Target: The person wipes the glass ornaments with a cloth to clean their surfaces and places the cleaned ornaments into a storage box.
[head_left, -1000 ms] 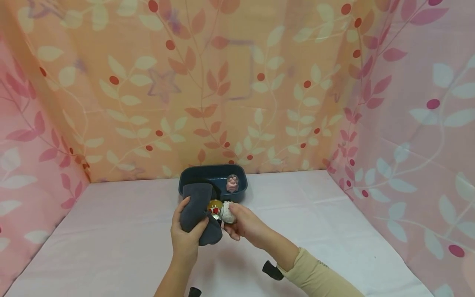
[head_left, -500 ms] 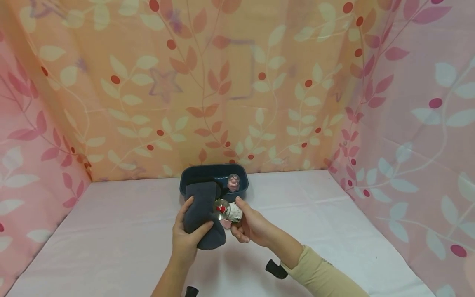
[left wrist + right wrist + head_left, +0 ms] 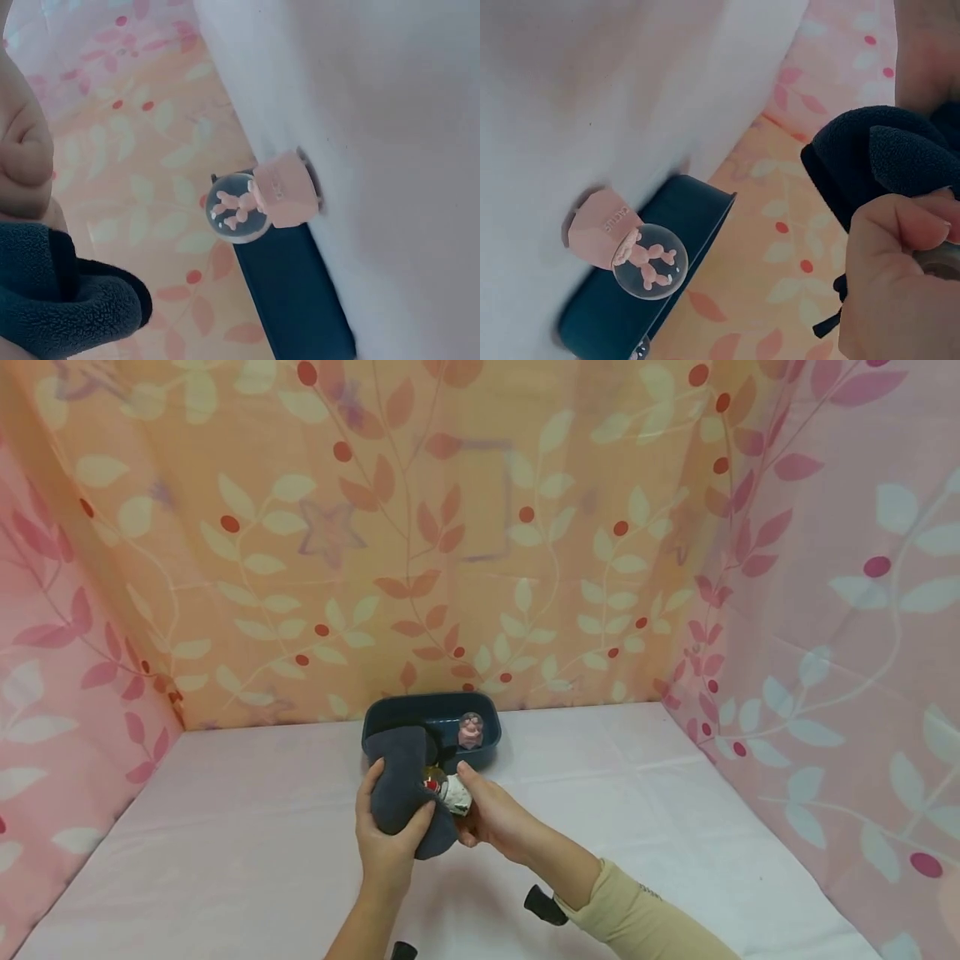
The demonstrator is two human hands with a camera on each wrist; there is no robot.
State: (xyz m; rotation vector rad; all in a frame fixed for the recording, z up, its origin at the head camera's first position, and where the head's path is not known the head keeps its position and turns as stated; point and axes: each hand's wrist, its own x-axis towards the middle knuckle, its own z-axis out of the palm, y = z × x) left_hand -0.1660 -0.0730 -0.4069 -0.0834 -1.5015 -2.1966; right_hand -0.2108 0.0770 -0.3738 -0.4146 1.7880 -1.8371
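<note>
My left hand point(image 3: 386, 852) grips a dark blue-grey fuzzy cloth point(image 3: 401, 785), bunched up in front of the tray. Beside it, my right hand point(image 3: 495, 817) holds a snow globe by its white base point(image 3: 457, 795). The globe's clear ball, with something red inside, lies tilted against the cloth and is partly covered by it. In the right wrist view the cloth point(image 3: 900, 154) folds over near the fingers, and a short black tail point(image 3: 829, 322) hangs below it.
A dark blue tray point(image 3: 483, 758) stands at the back, with a pink snow globe point(image 3: 470, 732) inside. Another pink snow globe point(image 3: 281, 191) stands on the white tablecloth point(image 3: 247, 843) in front of the tray. Two black objects point(image 3: 545, 904) lie nearer me. Patterned curtains surround the table.
Half a second ago the snow globe had shifted right, its ball mostly uncovered. Now it is back left against the cloth, which covers part of the ball. Both hands keep their holds.
</note>
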